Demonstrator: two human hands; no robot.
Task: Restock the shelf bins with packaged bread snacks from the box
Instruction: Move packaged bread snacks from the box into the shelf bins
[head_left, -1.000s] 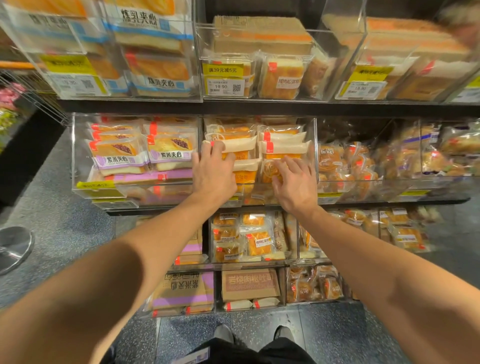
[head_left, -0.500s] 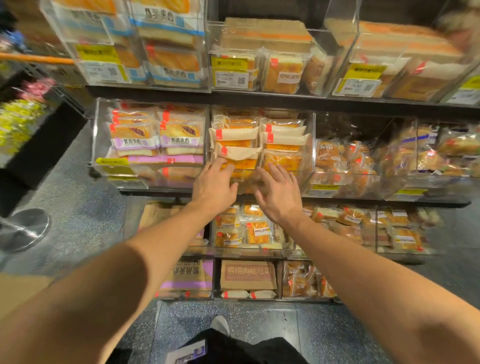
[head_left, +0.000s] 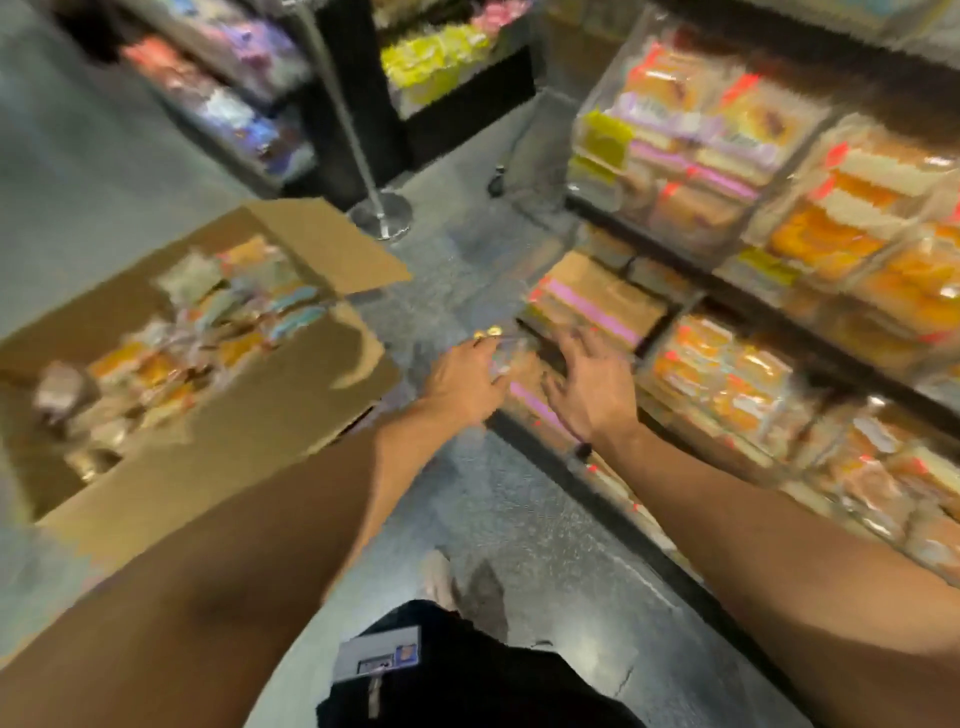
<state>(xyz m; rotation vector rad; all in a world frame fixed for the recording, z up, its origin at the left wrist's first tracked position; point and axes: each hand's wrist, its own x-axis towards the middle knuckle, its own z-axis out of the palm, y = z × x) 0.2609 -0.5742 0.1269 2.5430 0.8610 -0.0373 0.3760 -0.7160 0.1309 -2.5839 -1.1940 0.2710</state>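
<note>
Head view: brown cardboard box (head_left: 249, 415) remains full of packaged snacks; clear shelf bins (head_left: 727, 374) look well stocked. Left hand (head_left: 462, 382) and right hand (head_left: 587, 387) are both blurred; grip unclear.

I stand on a speckled grey floor (head_left: 524, 525); a chrome post (head_left: 345, 117) rises from its round base ahead — dark display racks (head_left: 332, 140) behind it, blurred.

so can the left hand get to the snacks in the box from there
Probably yes: the left hand hangs beside the cardboard box, whose flaps are open, with the packaged snacks exposed and nothing between them.
</note>
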